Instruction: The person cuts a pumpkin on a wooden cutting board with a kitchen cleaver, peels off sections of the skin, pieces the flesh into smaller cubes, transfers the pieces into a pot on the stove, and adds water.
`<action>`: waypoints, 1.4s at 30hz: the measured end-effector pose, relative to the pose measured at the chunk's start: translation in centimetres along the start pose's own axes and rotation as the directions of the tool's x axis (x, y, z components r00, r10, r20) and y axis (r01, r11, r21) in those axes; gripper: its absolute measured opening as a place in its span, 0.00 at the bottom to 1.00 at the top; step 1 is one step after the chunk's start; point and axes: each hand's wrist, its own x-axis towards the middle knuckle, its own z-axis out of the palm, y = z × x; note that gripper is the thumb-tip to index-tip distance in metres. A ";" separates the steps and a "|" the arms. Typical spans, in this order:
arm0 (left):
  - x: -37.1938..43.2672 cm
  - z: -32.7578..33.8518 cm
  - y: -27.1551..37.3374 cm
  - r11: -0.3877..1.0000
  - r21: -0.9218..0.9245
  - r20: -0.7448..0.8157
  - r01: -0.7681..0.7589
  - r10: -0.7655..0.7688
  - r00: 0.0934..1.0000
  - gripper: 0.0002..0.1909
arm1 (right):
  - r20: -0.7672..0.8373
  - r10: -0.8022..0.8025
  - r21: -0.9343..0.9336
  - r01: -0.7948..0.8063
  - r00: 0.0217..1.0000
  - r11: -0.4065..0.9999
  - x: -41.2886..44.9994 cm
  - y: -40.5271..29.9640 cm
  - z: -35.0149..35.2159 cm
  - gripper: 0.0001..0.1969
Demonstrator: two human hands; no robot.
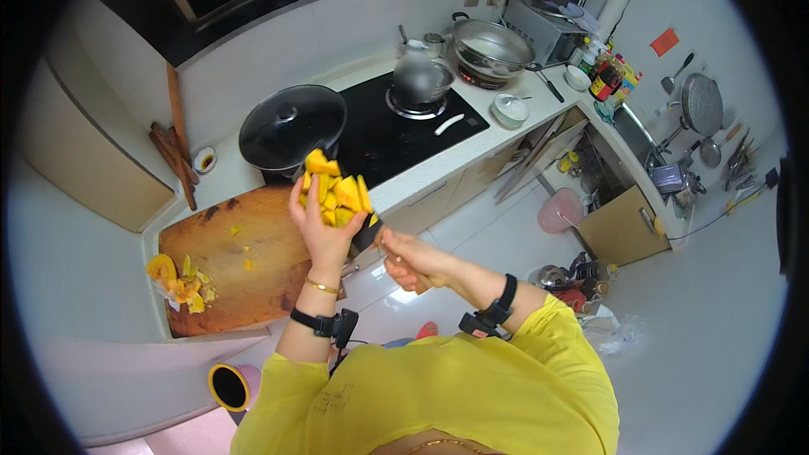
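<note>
A heap of yellow pumpkin chunks [338, 193] is lifted above the front edge of the counter, between the cutting board and the hob. My left hand [322, 227] spreads its fingers around the heap from the near side, touching it. Under the chunks lies the dark blade of a kitchen knife [366, 232], mostly hidden by them. Its handle is in the grip of my right hand [414, 260]. Just beyond the chunks stands a dark wok with a glass lid [284, 129] on it. The wooden cutting board [253, 246] bears a few small pumpkin scraps.
Pumpkin peel and pulp [189, 287] lie on the board's left end. A blurred rounded pot [414, 79] sits on the far burner of the hob [366, 133]. Further right are a steel pan [493, 44], a glass bowl [509, 110] and an open cabinet door [622, 227].
</note>
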 end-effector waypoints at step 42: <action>37.0 73.7 2.8 0.901 -0.177 0.580 0.396 -0.230 0.781 0.38 | -0.340 0.005 0.062 0.017 0.940 0.998 -0.9 -48.9 -64.8 0.20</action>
